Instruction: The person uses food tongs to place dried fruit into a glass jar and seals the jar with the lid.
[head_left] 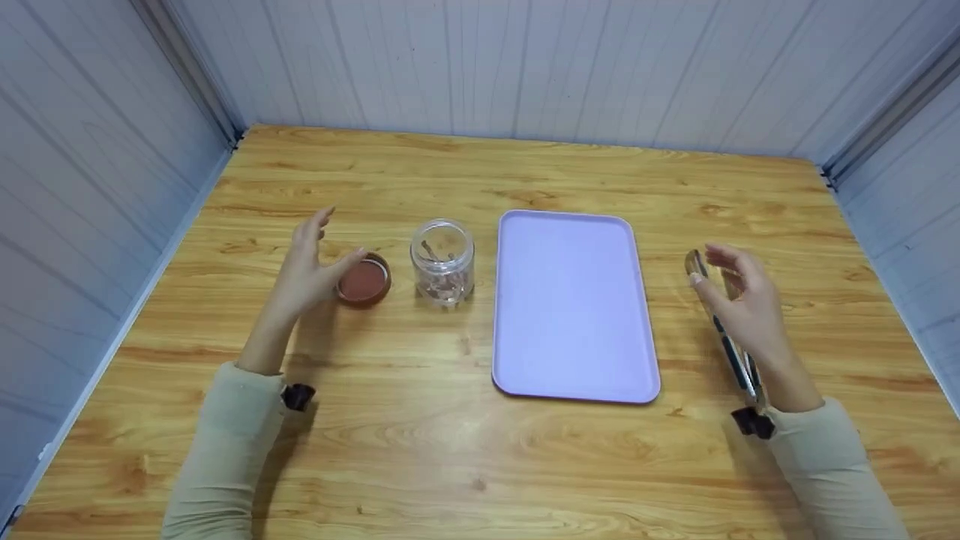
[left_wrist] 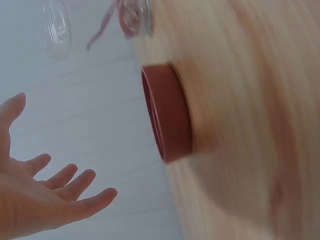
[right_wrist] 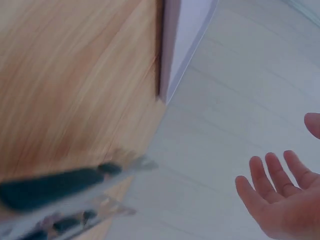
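My left hand (head_left: 304,270) hovers beside a reddish-brown round lid (head_left: 363,280), fingers spread and holding nothing. In the left wrist view the lid (left_wrist: 170,114) lies on the table, apart from the fingers. Right of it stands a clear jar (head_left: 442,262) without a cover, with some small reddish-brown pieces low inside, their kind unclear. Over at the right, my right hand (head_left: 750,304) is above metal tongs with dark grips (head_left: 731,352), which it partly covers in the head view. The right wrist view shows the tongs (right_wrist: 55,190) apart from the loosely bent fingers.
A lilac rectangular tray (head_left: 574,307) lies between the jar and the tongs. Everything rests on a wood-grain table (head_left: 420,457). Pale panelled walls (head_left: 480,67) rise at the back and on both sides.
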